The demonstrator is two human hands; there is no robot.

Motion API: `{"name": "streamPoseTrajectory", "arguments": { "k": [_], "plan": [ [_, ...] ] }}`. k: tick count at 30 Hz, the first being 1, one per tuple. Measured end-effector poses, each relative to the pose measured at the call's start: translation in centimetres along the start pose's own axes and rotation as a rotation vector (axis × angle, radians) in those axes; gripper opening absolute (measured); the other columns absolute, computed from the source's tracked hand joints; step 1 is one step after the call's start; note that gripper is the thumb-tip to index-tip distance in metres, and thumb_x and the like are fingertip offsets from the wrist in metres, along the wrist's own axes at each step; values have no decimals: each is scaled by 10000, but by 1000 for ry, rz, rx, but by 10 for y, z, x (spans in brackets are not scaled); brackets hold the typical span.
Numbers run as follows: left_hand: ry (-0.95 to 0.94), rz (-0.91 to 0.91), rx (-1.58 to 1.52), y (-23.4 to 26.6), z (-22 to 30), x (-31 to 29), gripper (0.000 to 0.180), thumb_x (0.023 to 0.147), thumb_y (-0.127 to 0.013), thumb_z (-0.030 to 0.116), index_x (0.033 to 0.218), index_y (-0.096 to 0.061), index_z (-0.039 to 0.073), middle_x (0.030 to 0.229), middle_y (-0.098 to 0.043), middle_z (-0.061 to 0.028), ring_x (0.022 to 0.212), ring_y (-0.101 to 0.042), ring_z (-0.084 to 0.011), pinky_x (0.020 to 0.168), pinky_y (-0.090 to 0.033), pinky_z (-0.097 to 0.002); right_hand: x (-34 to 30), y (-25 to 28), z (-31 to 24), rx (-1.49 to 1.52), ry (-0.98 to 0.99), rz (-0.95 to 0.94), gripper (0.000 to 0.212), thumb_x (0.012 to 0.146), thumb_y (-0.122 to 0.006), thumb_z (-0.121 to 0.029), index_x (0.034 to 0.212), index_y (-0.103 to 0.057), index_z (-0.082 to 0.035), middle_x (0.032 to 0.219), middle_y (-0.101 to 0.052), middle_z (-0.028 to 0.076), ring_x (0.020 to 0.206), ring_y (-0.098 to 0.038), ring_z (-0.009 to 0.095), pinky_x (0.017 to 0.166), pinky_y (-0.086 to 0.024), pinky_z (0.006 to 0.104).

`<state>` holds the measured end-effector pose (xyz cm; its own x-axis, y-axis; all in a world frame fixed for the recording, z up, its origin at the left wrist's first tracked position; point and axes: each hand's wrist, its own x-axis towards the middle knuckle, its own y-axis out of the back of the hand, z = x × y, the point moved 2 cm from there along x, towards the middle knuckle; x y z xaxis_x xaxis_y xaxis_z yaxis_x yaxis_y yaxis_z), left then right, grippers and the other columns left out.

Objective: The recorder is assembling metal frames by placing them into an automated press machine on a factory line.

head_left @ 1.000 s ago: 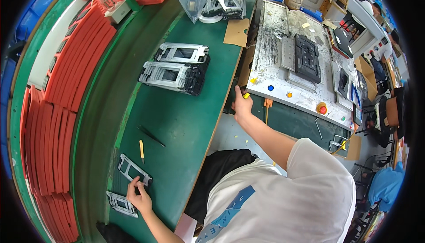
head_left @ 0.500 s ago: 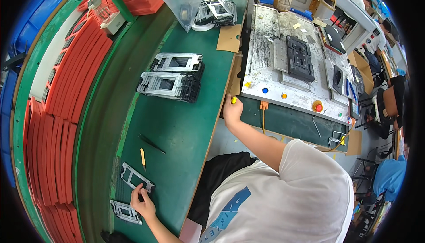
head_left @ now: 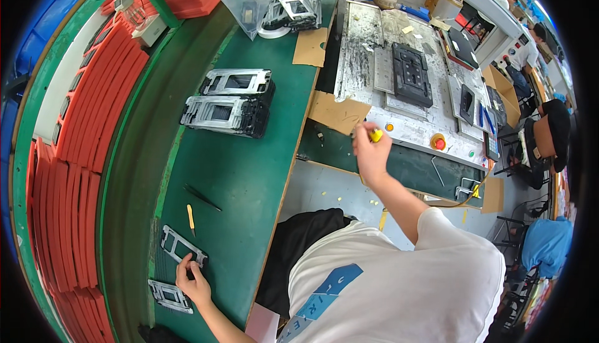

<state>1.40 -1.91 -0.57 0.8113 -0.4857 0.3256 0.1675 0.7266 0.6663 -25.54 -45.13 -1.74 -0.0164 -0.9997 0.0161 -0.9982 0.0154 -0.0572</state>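
My left hand [head_left: 194,285] is at the lower left, its thumb and forefinger on the near end of a silver-and-black rectangular frame [head_left: 182,245] lying on the green bench. A second such frame [head_left: 170,296] lies beside that hand. My right hand [head_left: 372,152] is raised at the front of the machine table, fingers closed. A small yellow thing [head_left: 375,135], mostly hidden, sticks out of its grip. The fingertips also meet the right edge of a brown cardboard piece [head_left: 339,112]. A yellow-handled blade [head_left: 191,218] and black tweezers [head_left: 203,197] lie on the bench.
Stacked frames [head_left: 226,113] stand farther up the bench; more lie by a plastic bag [head_left: 244,6]. The machine table [head_left: 362,68] carries a black fixture [head_left: 410,74] and a red button [head_left: 440,144]. Red trays [head_left: 75,218] fill the left. Other people are at far right.
My right hand has moved right, away from the bench edge, and the cardboard has swung out with it across the gap. My left hand stays at the frame. The view has shifted slightly.
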Motion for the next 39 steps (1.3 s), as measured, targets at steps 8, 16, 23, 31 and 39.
{"name": "streamPoseTrajectory", "arguments": {
  "k": [8, 16, 23, 31, 39],
  "plan": [
    [13, -9, -23, -2, 2, -1, 180, 904, -594, 20, 1048, -696, -15, 792, -614, -85, 682, -579, -184, 638, -454, -310, 61, 39, -77, -76, 337, 83, 137, 908, -677, -96, 810, -655, -2, 655, -529, -69, 598, -435, 15, 524, -331, 213],
    [-15, -4, -15, -1, 0, -2, 181, 900, -592, 16, 1044, -698, -14, 790, -615, -86, 674, -574, -180, 631, -451, -310, 74, 60, -137, 193, 576, 318, 107, 963, -657, -113, 901, -647, -25, 618, -477, -50, 516, -391, 22, 463, -273, 212],
    [-39, -26, 13, -1, 0, -1, 171, 948, -571, 24, 1060, -681, -44, 810, -646, -74, 690, -582, -138, 660, -465, -277, 78, 70, -143, 208, 702, 393, 136, 983, -644, -133, 940, -650, -3, 676, -541, -44, 573, -458, 17, 501, -344, 193],
    [8, -2, -36, -1, 1, -1, 180, 897, -601, 21, 1041, -697, -28, 779, -607, -106, 677, -571, -210, 638, -454, -330, 25, 4, -25, 121, 53, 32, 258, 1000, -629, -259, 1061, -636, -8, 803, -701, 82, 515, -509, 73, 477, -421, 239],
    [-10, -11, -13, -1, 0, -1, 177, 904, -597, 24, 1039, -695, -34, 793, -613, -105, 685, -578, -205, 655, -465, -325, 0, -55, 27, 262, -250, -268, 334, 1010, -606, -245, 1195, -596, 33, 1093, -721, 149, 520, -574, 116, 460, -428, 233]
  ]
}}
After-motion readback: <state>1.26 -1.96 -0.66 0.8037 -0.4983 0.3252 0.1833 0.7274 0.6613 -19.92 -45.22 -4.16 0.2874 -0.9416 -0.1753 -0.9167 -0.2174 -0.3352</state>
